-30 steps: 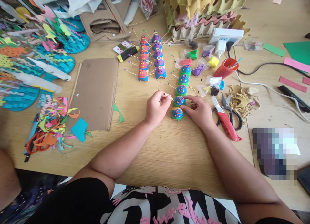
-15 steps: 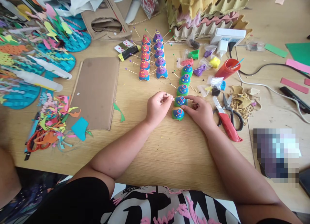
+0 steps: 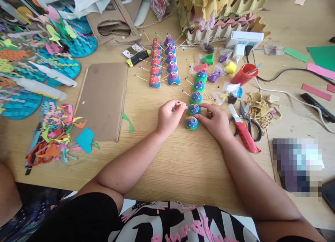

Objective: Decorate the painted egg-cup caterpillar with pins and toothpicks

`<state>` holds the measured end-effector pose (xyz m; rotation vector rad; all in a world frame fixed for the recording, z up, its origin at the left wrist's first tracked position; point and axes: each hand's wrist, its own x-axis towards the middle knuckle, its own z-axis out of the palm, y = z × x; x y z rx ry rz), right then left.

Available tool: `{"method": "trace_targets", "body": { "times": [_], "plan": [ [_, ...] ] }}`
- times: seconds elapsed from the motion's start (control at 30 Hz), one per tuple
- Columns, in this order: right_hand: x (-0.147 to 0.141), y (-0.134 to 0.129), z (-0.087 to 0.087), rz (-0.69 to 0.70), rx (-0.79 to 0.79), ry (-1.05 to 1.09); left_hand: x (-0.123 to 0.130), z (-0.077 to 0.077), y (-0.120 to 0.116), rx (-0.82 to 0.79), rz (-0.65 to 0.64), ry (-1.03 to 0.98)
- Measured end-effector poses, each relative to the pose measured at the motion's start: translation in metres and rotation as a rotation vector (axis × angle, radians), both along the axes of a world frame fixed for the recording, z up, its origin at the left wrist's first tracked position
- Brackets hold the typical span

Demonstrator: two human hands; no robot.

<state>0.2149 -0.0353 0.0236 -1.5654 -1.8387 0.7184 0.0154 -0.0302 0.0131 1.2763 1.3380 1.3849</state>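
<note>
Head view: five blue-and-green figures (image 3: 196,97) stand in one column on the table (image 3: 167,172). Left hand (image 3: 169,117), 1: thumb and fingers pinched shut on one dark-tipped stick (image 3: 184,105), at the left side of the fourth figure (image 3: 194,110), counted from the far end. Right hand (image 3: 216,120), 1: thumb and forefinger closed on that figure's right side. Beyond, to the left, two columns: five red-and-blue figures (image 3: 155,70), five purple-and-blue figures (image 3: 171,67). Right of the right hand: one red-handled cutter (image 3: 247,135) and one pair of black-handled scissors (image 3: 245,111); farther back, one red cup (image 3: 241,75). Left of the left hand: one brown cardboard sheet (image 3: 104,99), lying flat. One white power strip (image 3: 248,36) near the egg trays (image 3: 222,32); tray count cannot be told.
</note>
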Motion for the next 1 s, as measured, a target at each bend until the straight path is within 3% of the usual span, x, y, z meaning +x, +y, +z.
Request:
{"method": "trace_targets", "body": {
  "times": [1.0],
  "plan": [
    [-0.0013, -0.0004, 0.0023, -0.003, -0.013, 0.014, -0.0031, -0.0041, 0.0015, 0.057, -0.029, 0.107]
  ]
}}
